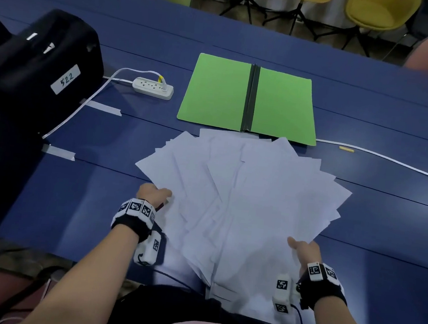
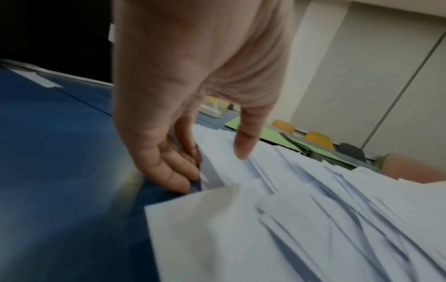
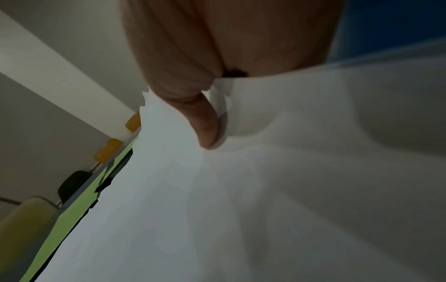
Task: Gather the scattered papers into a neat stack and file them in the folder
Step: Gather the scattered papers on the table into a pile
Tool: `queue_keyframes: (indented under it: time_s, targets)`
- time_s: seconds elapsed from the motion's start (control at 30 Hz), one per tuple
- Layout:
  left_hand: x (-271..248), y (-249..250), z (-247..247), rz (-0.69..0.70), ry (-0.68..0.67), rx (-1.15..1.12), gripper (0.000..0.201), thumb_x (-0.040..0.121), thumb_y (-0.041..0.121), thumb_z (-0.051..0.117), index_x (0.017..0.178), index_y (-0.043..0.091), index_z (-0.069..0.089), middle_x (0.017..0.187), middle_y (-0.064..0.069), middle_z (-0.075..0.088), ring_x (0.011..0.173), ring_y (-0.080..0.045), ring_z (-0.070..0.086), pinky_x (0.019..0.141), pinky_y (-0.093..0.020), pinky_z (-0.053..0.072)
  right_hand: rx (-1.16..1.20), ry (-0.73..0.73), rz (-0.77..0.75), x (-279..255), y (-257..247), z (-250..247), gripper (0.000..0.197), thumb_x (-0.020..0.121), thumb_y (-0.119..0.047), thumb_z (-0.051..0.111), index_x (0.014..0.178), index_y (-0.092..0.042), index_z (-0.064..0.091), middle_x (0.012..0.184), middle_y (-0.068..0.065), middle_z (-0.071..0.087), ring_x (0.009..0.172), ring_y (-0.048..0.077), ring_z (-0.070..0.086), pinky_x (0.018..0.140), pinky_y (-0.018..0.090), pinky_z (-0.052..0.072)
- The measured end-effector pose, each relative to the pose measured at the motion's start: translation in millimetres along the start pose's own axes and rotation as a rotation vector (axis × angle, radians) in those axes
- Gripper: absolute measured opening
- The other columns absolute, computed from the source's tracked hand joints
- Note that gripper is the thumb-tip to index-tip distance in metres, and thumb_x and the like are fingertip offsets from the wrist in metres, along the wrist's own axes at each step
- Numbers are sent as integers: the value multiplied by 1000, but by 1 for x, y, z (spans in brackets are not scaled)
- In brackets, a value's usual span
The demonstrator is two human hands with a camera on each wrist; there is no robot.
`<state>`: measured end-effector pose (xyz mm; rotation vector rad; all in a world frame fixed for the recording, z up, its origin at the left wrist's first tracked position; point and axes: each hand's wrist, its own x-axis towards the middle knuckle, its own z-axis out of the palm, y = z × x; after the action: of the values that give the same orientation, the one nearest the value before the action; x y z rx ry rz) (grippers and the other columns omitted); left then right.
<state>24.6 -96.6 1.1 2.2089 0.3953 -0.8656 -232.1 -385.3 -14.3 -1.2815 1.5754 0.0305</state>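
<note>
Presently, items as seen:

L hand (image 1: 154,193): at left edge of the fan of papers (image 1: 235,205). Wrist view shows fingers (image 2: 169,171) curled down to the table at the sheet edges, thumb (image 2: 243,145) over the top sheets; looks like a pinch on the edge sheets, fingertips partly hidden.

R hand (image 1: 302,248): at lower right edge of the fan. Thumb (image 3: 207,126) presses on the top sheet; other fingers are under the paper, out of sight; reads as a clamp on the right-side sheets.

Papers: white, blank, spread fan-wise, overlapping, corners splayed toward the far side; near ends overhang the table edge toward the person's lap. Not yet squared.

Folder (image 1: 250,100): green, lying open and flat w/ dark spine, just beyond the fan; far paper corners meet or overlap its near edge.

Table (image 1: 384,230): blue.

Power strip (image 1: 153,88): white, left of folder, cable running left.

Black bags (image 1: 42,64): far left, one w/ label "522".

Stage (est.): gathering; filing not begun.

Risk 1: sheets at the fan's middle aren't gripped by either hand; if hands close inward fast, these may buckle or crease.

Risk 2: overhanging near ends could slide off the table edge if grip loosens.

Risk 3: far corners may snag or shove the folder when the fan collapses.
</note>
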Motion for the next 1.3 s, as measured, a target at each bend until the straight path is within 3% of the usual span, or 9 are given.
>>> queue_keyframes:
  time_s: [0.13, 0.23, 0.33, 0.43, 0.63, 0.77, 0.97, 1.1, 1.3]
  targets:
    - [-11, 18, 18, 8, 143, 282, 39, 87, 18, 57, 120, 0, 48, 132, -17, 41, 88, -27, 54, 85, -33, 43, 125, 10, -187, -11, 4, 11, 85, 81, -7, 71, 148, -16, 20, 145, 9, 43, 131, 30, 45, 109, 48, 36]
    - [-17, 15, 34, -8, 176, 486, 46, 91, 17, 48, 135, 7, 40, 135, -17, 35, 122, -31, 40, 101, -37, 34, 177, 26, -211, -8, 8, 15, 111, 63, -20, 86, 147, -30, 15, 138, 1, 48, 124, 22, 50, 108, 48, 38]
    - [-20, 20, 45, -16, 121, 552, 35, 95, 17, 37, 127, 16, 51, 126, -14, 41, 107, -22, 41, 78, -32, 30, 95, -2, -105, -2, 5, 16, 92, 64, -21, 86, 140, -4, 36, 133, 14, 56, 119, 31, 56, 104, 50, 43]
    - [-17, 19, 49, -32, 81, 509, 39, 94, 21, 49, 128, 2, 48, 135, -22, 44, 119, -32, 49, 80, -32, 36, 0, -77, -43, -6, 4, 17, 75, 73, -21, 80, 133, 6, 46, 131, 20, 56, 117, 36, 57, 101, 49, 46]
    - [-13, 16, 57, -90, 258, 349, 46, 72, 9, 71, 112, 1, 50, 132, -18, 37, 116, -34, 44, 87, -39, 45, 101, 49, -40, -6, 8, 14, 62, 87, -6, 63, 138, 11, 31, 131, 17, 48, 125, 36, 47, 103, 45, 39]
    - [-14, 14, 58, -50, 224, 534, 83, 60, 41, 83, 120, 3, 39, 125, -10, 43, 115, -27, 41, 73, -31, 37, 223, 152, 3, 1, 18, -2, 71, 87, -12, 64, 142, 8, 24, 143, 23, 39, 117, 33, 49, 98, 40, 38]
    - [-20, 12, 69, 22, 224, 494, 56, 73, 10, 71, 116, 1, 38, 123, -18, 39, 107, -27, 52, 85, -29, 47, 151, 175, 38, 5, 21, -7, 56, 86, -10, 61, 131, 14, 38, 109, 20, 51, 92, 26, 48, 78, 34, 36]
    - [-22, 15, 69, -24, 153, 380, 50, 73, 37, 70, 102, 6, 44, 111, -7, 48, 75, -19, 44, 77, -25, 35, 24, 131, 68, 2, 20, 0, 50, 88, -12, 60, 127, 16, 45, 116, 27, 56, 111, 37, 57, 77, 31, 36]
    - [-19, 11, 73, 10, 134, 355, 43, 71, 39, 73, 97, 7, 59, 111, -10, 49, 118, -32, 43, 90, -36, 42, -96, 99, 78, -6, 15, -1, 43, 91, -17, 59, 124, 11, 53, 127, 27, 57, 118, 35, 56, 75, 28, 35]
